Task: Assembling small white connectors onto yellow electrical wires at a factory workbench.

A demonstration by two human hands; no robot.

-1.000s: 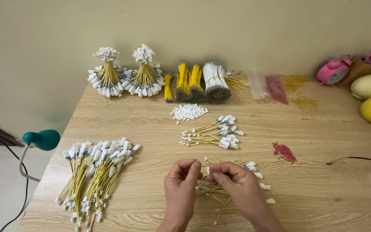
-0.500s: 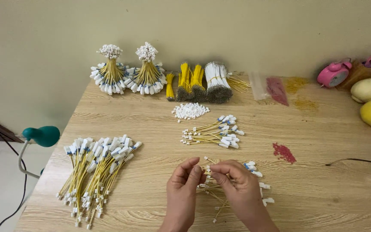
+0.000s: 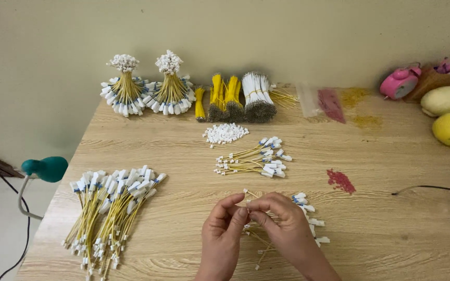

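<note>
Yellow wire (image 3: 250, 194) pinched by left hand (image 3: 224, 229) and right hand (image 3: 282, 225); table (image 3: 391, 218) beneath.

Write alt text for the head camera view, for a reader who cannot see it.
Two bare hands, left hand and right hand, meet fingertip to fingertip over a small loose pile of yellow wires with white connectors on a light wooden table. A larger fan of the same wires lies to the left, and tied wire bundles stand along the wall.

Bare worktop (image 3: 391, 229) lies open right of the hands. To the left, the large wire pile (image 3: 110, 213) blocks passage. Ahead, the small wire bundle (image 3: 256, 158) and white connector heap (image 3: 225, 133) obstruct.
</note>
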